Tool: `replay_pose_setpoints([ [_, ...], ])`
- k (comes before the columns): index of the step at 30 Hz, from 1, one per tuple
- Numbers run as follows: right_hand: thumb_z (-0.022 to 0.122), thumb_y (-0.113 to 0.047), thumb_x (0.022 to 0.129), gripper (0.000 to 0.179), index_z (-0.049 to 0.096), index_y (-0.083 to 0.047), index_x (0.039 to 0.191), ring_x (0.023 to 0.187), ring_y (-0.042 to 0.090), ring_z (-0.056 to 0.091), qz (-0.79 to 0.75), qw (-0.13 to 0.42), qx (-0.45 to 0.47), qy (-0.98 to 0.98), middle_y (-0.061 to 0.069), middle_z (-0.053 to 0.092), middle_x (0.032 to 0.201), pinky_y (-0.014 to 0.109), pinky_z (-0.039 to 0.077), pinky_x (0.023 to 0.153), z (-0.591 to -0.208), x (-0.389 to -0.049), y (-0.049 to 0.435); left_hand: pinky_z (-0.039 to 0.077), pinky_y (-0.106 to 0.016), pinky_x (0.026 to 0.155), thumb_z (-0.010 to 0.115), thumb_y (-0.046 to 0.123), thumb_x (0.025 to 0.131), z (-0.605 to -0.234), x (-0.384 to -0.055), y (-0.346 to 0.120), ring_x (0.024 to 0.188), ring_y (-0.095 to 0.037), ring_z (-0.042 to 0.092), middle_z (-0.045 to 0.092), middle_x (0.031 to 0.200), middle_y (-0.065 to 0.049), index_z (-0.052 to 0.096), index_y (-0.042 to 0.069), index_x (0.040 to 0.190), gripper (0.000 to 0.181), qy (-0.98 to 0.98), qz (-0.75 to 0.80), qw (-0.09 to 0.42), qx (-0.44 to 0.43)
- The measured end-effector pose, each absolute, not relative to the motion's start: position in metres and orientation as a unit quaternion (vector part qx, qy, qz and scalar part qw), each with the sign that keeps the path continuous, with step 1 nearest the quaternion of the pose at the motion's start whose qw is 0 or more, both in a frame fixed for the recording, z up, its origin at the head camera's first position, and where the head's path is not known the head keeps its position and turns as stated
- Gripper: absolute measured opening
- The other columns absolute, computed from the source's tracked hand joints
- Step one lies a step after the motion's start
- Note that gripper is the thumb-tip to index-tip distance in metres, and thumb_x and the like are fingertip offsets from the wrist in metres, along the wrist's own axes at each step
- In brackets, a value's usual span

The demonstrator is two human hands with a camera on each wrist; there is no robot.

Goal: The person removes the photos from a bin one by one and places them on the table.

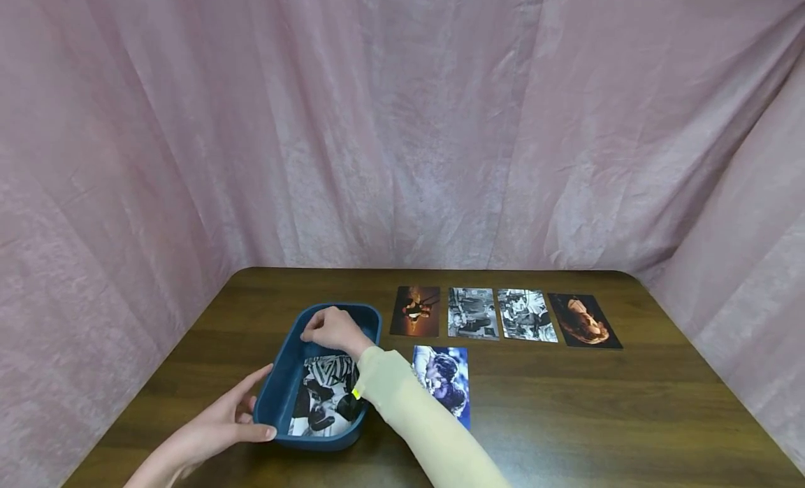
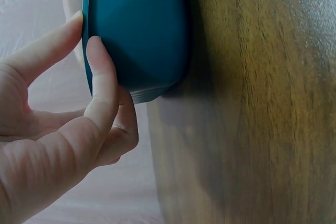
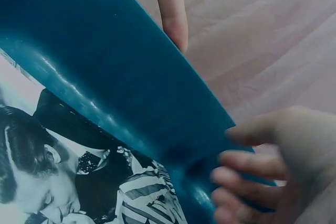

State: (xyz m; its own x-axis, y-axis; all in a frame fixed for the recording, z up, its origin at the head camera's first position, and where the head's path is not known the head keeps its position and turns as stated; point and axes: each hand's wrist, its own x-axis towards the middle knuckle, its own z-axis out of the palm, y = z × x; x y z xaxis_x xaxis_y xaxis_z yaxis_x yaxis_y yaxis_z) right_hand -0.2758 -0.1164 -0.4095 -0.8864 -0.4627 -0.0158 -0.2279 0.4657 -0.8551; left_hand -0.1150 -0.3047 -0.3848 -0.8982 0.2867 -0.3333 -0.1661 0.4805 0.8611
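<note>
While the left hand (image 1: 221,421) pinched one blue bin (image 1: 283,376), the right hand (image 1: 339,329) had bent fingers, grip indeterminable; five photo prints (image 1: 473,313) lay outside, one print (image 1: 323,403) inside.

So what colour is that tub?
The tub is dark teal-blue, seen best in the left wrist view.

Bin (image 2: 139,30): looks like moulded plastic, smooth, satin outside; glossy streaks along inner floor edge in right wrist view. Photo in the bin (image 1: 322,404): paper or thin card, smooth face. Row of prints (image 1: 473,313): same flat paper look, smooth. Blue-toned print (image 1: 443,386): smooth paper too. Tabletop (image 1: 566,404): brown wood or wood-look, visible grain, polished sheen near front edge. Curtain (image 1: 440,124): velvety cloth, soft folds, slight crushed sheen. Sleeve (image 1: 415,404): matt cloth, fairly smooth.
</note>
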Motion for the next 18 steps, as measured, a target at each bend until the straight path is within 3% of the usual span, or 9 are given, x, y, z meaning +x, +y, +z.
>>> replay_pose_setpoints([
  [6,0.074,-0.027,0.088,0.02,0.077,-0.016,0.104,0.09,0.008,0.065,-0.341,0.162,-0.256,0.89,-0.005,0.074,0.104,0.024,0.052,0.079,-0.4133,-0.2718,-0.1126,0.045,-0.028,0.072,0.071,0.012,0.089,-0.3872,-0.1152,-0.3058,0.071,-0.011,0.046,0.048,0.101,-0.011,0.001,0.002,0.158,0.099,0.826,0.516,0.222,0.047],
  [11,0.086,-0.028,0.076,0.045,0.068,-0.024,0.117,0.107,0.014,0.054,-0.24,0.197,-0.295,0.904,-0.004,0.064,0.118,0.028,0.048,0.089,-0.4123,-0.2716,-0.1091,0.046,-0.026,0.072,0.07,0.012,0.089,-0.3875,-0.1157,-0.3062,0.069,-0.008,0.046,0.048,0.1,-0.01,0.0,0.001,0.158,0.099,0.821,0.523,0.221,0.059],
  [14,0.09,-0.027,0.071,0.051,0.064,-0.028,0.115,0.105,0.015,0.045,-0.217,0.221,-0.303,0.901,-0.005,0.058,0.116,0.031,0.044,0.086,-0.4108,-0.2706,-0.107,0.047,-0.027,0.073,0.07,0.012,0.089,-0.3875,-0.1165,-0.3066,0.07,-0.009,0.047,0.047,0.101,-0.01,-0.001,0.001,0.157,0.099,0.82,0.523,0.224,0.059],
  [18,0.09,-0.024,0.069,0.044,0.063,-0.027,0.104,0.099,0.013,0.042,-0.201,0.231,-0.32,0.897,-0.006,0.055,0.106,0.03,0.042,0.087,-0.4105,-0.2697,-0.1067,0.047,-0.029,0.074,0.07,0.012,0.089,-0.3879,-0.1166,-0.3071,0.072,-0.011,0.049,0.048,0.102,-0.012,-0.001,0.001,0.157,0.099,0.82,0.522,0.229,0.052],
])
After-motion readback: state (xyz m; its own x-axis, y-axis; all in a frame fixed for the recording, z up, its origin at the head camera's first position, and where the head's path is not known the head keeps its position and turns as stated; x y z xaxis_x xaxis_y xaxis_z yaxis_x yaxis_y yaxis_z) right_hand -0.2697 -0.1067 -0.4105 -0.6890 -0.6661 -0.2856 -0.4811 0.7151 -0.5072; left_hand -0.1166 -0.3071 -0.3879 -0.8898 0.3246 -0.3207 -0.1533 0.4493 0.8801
